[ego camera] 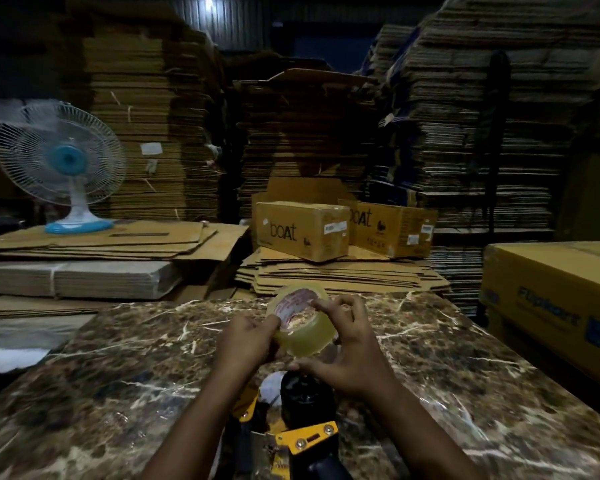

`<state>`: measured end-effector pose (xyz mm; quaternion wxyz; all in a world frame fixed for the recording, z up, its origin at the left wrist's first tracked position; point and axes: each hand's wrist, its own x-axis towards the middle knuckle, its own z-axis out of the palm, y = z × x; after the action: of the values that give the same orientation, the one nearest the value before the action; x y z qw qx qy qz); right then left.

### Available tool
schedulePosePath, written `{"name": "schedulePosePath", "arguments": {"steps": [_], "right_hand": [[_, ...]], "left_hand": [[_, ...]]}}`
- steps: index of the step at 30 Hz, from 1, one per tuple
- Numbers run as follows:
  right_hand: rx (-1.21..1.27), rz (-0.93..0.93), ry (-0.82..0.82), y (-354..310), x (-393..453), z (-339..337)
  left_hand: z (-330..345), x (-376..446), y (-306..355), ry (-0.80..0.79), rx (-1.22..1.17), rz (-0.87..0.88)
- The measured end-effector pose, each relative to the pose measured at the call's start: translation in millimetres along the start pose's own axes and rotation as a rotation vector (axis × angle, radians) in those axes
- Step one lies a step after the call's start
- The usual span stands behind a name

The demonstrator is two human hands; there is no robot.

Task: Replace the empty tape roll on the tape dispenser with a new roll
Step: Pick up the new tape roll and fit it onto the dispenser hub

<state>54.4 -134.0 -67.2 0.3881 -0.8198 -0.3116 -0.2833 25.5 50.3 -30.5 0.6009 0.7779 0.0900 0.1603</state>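
A full roll of clear yellowish tape (pixel 303 329) with a printed cardboard core is held tilted above the marble table (pixel 118 393). My left hand (pixel 248 341) grips its left side, fingers reaching into the core. My right hand (pixel 347 348) holds its right side, index finger on the rim and thumb underneath. Below the hands, near the table's front edge, lies the yellow and black tape dispenser (pixel 295 420), its black spool hub (pixel 303 396) pointing up between my forearms. My arms partly hide the dispenser.
Flattened cardboard stacks (pixel 333 275) lie just beyond the table. Two brown "boat" boxes (pixel 302 230) sit on them. A white and blue fan (pixel 63 164) stands at the left. A yellow carton (pixel 551 306) borders the table's right side. Tall cardboard piles fill the background.
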Motion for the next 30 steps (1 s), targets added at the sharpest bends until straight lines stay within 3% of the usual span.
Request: {"name": "schedulePosePath", "arguments": {"steps": [4,7,10,13,20,27,30], "right_hand": [[0.040,0.115,0.147,1,0,7],[0.242,0.227,0.226,4,-3,-4],[0.651,0.217,0.219,15,-9,-20],[0.848,0.187,0.134,24,-12,-27],[1.026,0.173,0.041,24,-11,-23],[1.142,0.165,0.026,13,-13,-28],[1.097,0.301,0.070,12,-19,-28]], "left_hand": [[5,-3,-1,-0.117,-0.135,0.008],[4,-7,2,-0.165,-0.245,-0.025],[0,-5,-2,-0.042,-0.154,0.126],[0,-4,-6,0.020,-0.034,0.258],[8,-11,-7,-0.231,-0.189,0.238],[5,-11,-9,-0.241,-0.115,0.258],[3,-10,-9,-0.207,-0.144,0.222]]}}
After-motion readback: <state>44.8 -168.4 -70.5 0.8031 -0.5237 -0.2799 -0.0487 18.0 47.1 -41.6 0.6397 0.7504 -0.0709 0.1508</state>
